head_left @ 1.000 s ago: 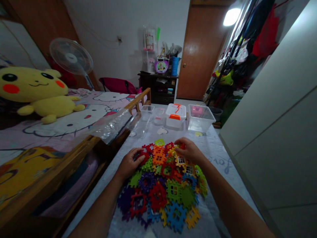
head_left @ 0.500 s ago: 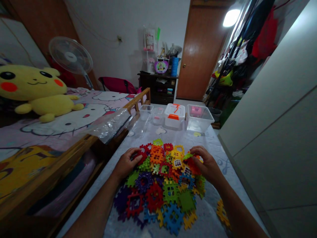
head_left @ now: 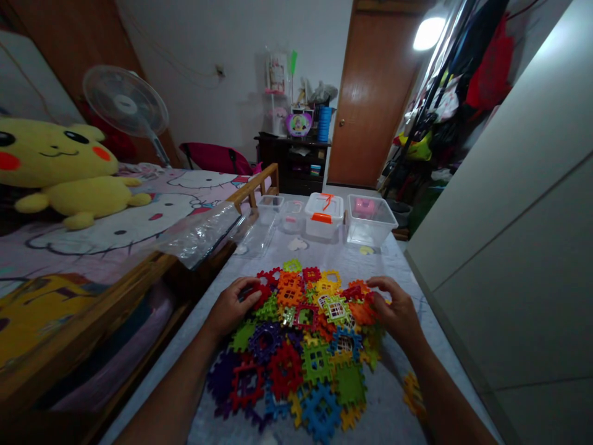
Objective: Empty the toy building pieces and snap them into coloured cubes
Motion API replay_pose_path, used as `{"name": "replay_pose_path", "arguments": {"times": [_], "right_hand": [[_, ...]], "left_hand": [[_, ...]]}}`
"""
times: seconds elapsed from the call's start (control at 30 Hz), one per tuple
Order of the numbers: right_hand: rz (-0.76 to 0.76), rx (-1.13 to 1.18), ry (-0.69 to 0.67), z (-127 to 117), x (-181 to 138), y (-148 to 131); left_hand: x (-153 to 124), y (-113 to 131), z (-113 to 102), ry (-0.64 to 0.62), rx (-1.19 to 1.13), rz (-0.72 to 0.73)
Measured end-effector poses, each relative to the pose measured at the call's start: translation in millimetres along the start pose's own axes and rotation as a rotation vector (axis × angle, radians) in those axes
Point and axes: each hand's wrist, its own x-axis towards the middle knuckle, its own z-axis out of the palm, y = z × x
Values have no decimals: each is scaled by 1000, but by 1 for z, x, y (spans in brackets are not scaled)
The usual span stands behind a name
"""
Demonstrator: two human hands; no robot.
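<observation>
While the small mark on the hub of the fan (head_left: 125, 104) is too tiny to read, the printed characters are easy to make out: a Pikachu plush toy (head_left: 76, 194) sits on a bedspread (head_left: 134, 232) patterned with Hello Kitty faces.

The left hand (head_left: 233, 306) lies palm down, fingers bent and thumb slightly apart, touching dark red pieces at the far left edge of the heap of toothed plastic pieces (head_left: 324, 361). The right hand (head_left: 396, 309) bends inward at the opposite edge, its thumb and fingers narrowly spaced at red and orange pieces. Whether either hand actually grips one cannot be told.

The heap lies on the pale sheet (head_left: 259, 259) between the forearms, many of its squares cut with windows. One yellow piece (head_left: 412, 395) lies apart, partly hidden by the right forearm.

Beyond the heap stand a small clear tub (head_left: 270, 213), a smaller clear container (head_left: 293, 221), a lidded box (head_left: 323, 225) with an orange latch, and an open clear bin (head_left: 370, 228). A wooden rail (head_left: 92, 312) bounds the left side, with crumpled plastic film (head_left: 197, 235) over it; a pale cabinet (head_left: 509, 247) closes off the right.
</observation>
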Motion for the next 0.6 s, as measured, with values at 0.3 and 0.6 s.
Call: {"name": "replay_pose_path", "arguments": {"times": [0.3,0.6], "right_hand": [[110,-65,-213,-22,5,32],[-57,-97,-258,14,0,28]], "left_hand": [[0,-5,0,1,11,1],[0,-7,1,0,23,7]]}}
